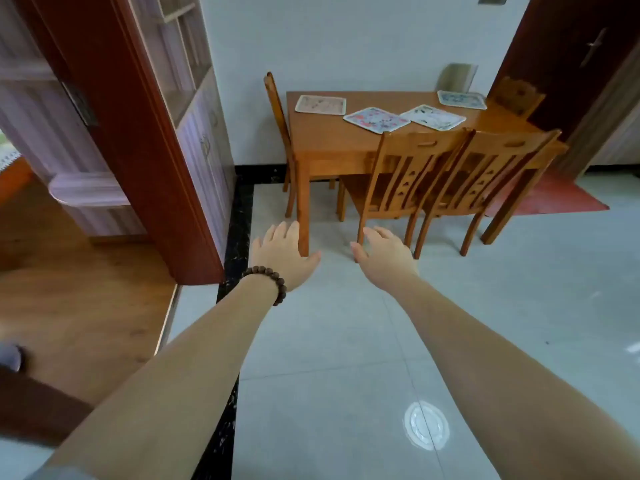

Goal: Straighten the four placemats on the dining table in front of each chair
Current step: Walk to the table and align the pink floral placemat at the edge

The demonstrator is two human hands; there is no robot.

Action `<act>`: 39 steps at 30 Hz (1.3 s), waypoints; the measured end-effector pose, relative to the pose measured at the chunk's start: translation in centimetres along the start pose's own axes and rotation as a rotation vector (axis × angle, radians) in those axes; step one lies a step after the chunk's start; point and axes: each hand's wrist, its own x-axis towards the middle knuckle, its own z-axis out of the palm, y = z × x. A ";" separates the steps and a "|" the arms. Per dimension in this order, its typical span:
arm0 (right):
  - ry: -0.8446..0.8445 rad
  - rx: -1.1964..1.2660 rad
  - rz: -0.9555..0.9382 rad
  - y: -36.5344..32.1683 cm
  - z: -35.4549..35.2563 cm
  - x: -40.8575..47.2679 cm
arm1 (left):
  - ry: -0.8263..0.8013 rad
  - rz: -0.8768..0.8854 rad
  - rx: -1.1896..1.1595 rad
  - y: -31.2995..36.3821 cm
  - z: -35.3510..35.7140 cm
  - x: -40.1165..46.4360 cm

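Both arms stretched forward over pale floor tiles, well short of the table. Left hand [282, 252] palm down, fingers spread, holding nothing; bead bracelet [268, 280] on its wrist. Right hand [384, 252] likewise flat and empty.

Wooden dining table [329, 140] against the white wall. Four placemats on top: one at far left [320, 104], one at far right [461, 99], both roughly square to the edges; two in the middle, pink-flowered [376, 119] and pale [433, 116], both skewed, corners nearly touching.

Two chairs [415, 174] on the near side, one at the left end [277, 109], one at the right end [516, 95].
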 end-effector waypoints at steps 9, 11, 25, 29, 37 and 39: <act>-0.076 -0.051 -0.022 1.2 2.8 5.8 | -0.017 -0.019 0.043 -1.9 2.9 5.0; -0.082 -0.054 -0.024 1.1 3.5 8.3 | -0.011 -0.023 0.044 -2.7 3.3 7.2; -0.075 -0.008 -0.010 -3.8 9.2 37.4 | -0.045 -0.070 0.036 -12.2 4.0 34.8; -0.066 -0.002 0.003 -5.4 9.3 44.7 | -0.041 -0.067 0.051 -14.6 3.4 42.3; -0.063 -0.013 0.002 -7.5 11.0 57.2 | -0.043 -0.078 0.040 -18.9 4.3 54.3; -0.063 -0.012 0.007 -7.6 11.8 60.5 | -0.041 -0.078 0.037 -20.1 4.9 57.4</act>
